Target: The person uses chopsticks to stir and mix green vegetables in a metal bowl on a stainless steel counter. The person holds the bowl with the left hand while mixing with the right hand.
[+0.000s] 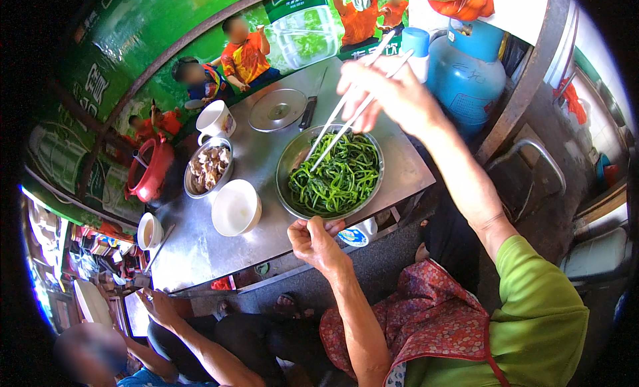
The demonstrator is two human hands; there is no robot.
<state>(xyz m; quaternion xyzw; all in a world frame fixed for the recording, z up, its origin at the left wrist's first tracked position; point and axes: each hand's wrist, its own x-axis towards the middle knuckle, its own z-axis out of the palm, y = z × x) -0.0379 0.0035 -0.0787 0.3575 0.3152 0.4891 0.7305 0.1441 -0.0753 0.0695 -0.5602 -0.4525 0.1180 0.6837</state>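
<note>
My left hand point(319, 243) grips the near rim of a round stainless steel bowl point(285, 199), its thumb over the edge. Cooked leafy greens point(334, 182) fill much of the bowl. Above it, my right hand point(382, 95) holds a pair of pale chopsticks point(335, 118); their lower tips reach into the greens and their upper ends stick up past my fingers. The right hand is somewhat blurred. Left of the bowl stand an empty-looking white bowl point(236, 207) and a metal bowl point(223, 179) of pale sliced food point(207, 168).
On the steel table point(214, 257) are a white mug point(216, 118), a round metal lid point(277, 109), a black-handled knife point(308, 113) and a small bowl point(149, 231). A blue gas cylinder point(464, 82) stands beyond the right end. Another person's hand point(157, 307) is at lower left.
</note>
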